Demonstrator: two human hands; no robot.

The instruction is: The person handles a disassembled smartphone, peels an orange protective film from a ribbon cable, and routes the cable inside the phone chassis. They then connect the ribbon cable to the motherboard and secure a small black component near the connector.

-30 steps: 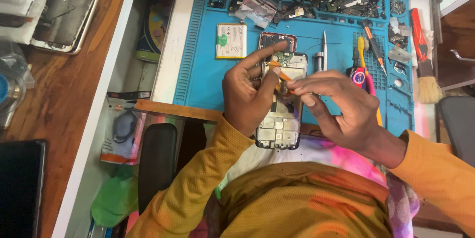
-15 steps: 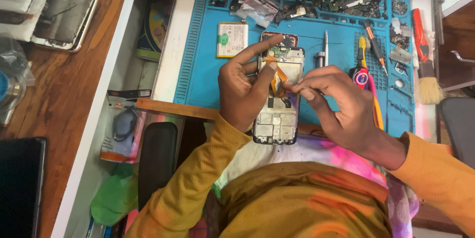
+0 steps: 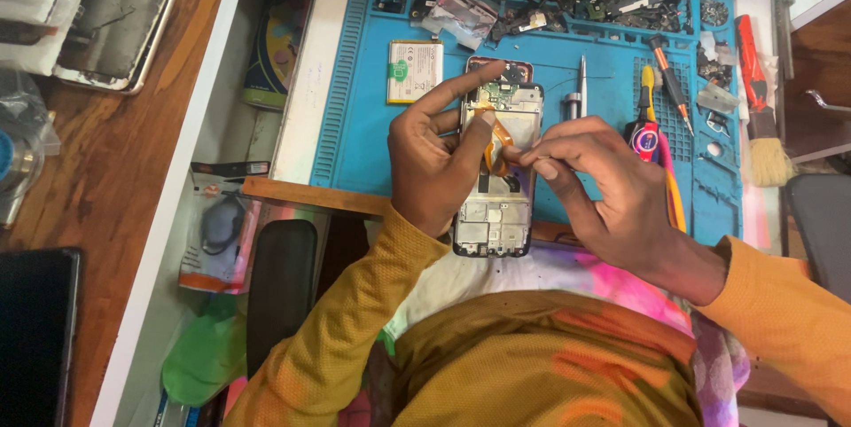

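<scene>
The left hand steadied an opened phone at the near edge of the blue mat; the right hand pinched its orange ribbon cable — mid-seating, likely. Next called for gentle, accurate pressing.

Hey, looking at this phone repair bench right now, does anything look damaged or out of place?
Yes. A phone at the top left of the wooden desk has a cracked, scuffed glass face. The opened phone in the left hand and right hand overhangs the blue mat's front edge.
</scene>
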